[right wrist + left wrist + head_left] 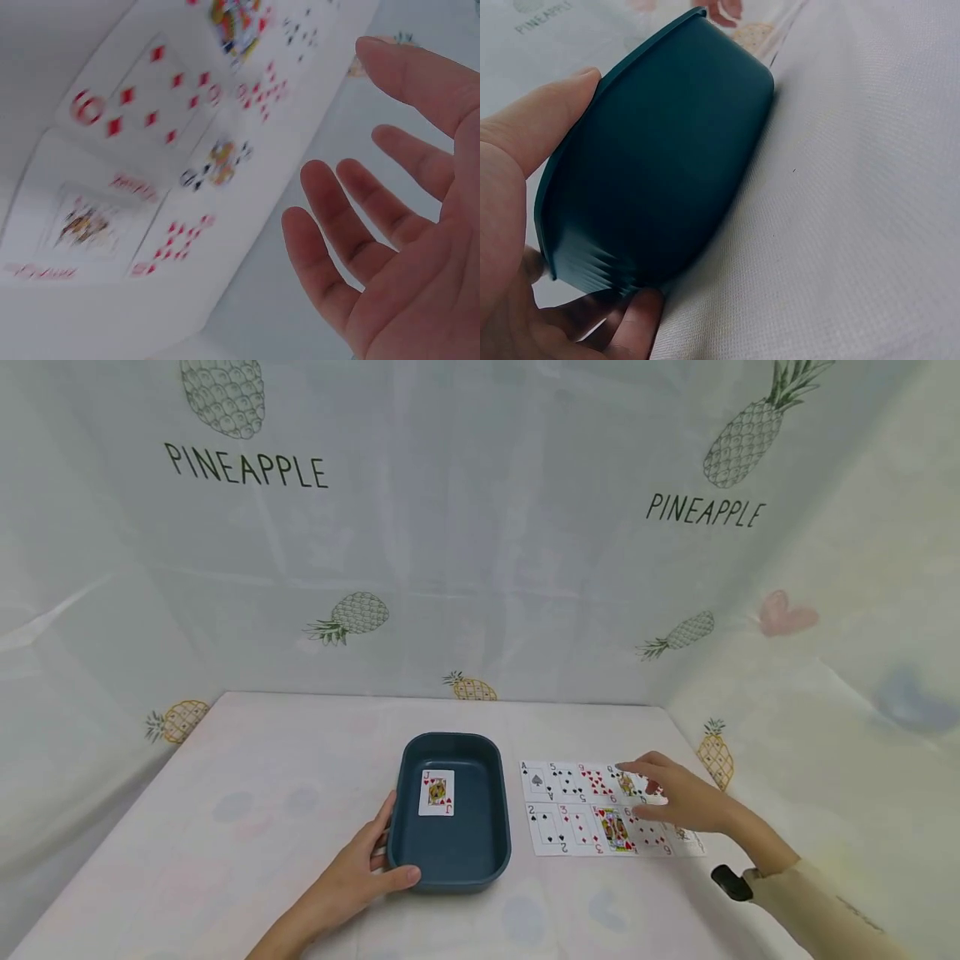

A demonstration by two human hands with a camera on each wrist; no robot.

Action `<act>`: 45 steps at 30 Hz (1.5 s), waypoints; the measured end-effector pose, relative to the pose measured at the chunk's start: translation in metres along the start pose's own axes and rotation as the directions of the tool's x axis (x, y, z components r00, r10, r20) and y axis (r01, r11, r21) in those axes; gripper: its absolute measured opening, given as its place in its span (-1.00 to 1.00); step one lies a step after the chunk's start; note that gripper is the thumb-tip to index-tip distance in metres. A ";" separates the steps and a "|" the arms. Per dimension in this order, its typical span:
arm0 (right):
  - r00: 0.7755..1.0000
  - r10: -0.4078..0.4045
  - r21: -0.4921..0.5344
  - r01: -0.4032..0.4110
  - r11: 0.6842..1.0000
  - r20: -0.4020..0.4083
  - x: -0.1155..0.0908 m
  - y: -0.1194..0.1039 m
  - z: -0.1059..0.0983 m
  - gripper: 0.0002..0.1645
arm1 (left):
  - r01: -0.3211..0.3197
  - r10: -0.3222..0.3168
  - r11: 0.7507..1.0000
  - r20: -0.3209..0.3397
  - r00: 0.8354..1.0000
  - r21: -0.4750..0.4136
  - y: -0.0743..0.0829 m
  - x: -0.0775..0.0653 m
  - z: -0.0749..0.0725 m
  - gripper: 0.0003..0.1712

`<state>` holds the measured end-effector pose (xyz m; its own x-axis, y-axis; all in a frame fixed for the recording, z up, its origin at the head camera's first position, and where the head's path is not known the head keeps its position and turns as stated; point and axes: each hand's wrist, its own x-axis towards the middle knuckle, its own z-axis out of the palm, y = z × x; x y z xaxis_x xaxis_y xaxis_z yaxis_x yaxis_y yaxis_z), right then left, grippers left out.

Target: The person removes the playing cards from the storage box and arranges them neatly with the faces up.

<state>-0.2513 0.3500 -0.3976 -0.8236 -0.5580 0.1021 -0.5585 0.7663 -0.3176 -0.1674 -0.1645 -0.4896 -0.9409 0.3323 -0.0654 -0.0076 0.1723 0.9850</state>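
A dark blue rectangular tray [476,814] stands on the table with a jack of hearts [437,793] face up inside it. My left hand [348,877] grips the tray's near left corner. In the left wrist view, the thumb of that hand [510,217] lies at the rim and its fingers reach around the tray's outer wall [660,150]. To the right, playing cards [573,827] lie face up in two rows. Over their right end hovers my right hand [678,793], fingers apart and holding nothing. Below it, the right wrist view shows a six of diamonds [150,97] and a joker [82,225].
A pale patterned cloth [300,777] covers the table. Behind it hangs a curtain [480,543] printed with pineapples, and another sheet [862,710] closes off the right side. The tray and the card rows have a narrow gap between them.
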 end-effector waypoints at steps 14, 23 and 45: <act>0.996 -0.055 0.098 0.062 0.993 -0.072 0.061 -0.052 0.025 -0.24 | 0.018 -0.017 1.000 -0.015 1.000 0.016 0.000 -0.001 0.001 0.29; 0.994 -0.069 0.205 0.084 0.975 -0.083 0.110 -0.101 0.046 -0.23 | 0.018 -0.017 0.999 -0.032 0.999 0.043 0.000 -0.002 0.001 0.30; 0.993 -0.119 0.219 0.113 0.969 0.016 0.183 -0.159 0.115 -0.11 | -0.025 0.024 0.999 0.008 1.000 0.041 -0.001 0.002 -0.001 0.26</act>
<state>-0.3019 0.0888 -0.4370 -0.7494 -0.6504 0.1242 -0.6128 0.6101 -0.5023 -0.1691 -0.1651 -0.4909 -0.9379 0.3442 -0.0429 0.0294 0.2020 0.9789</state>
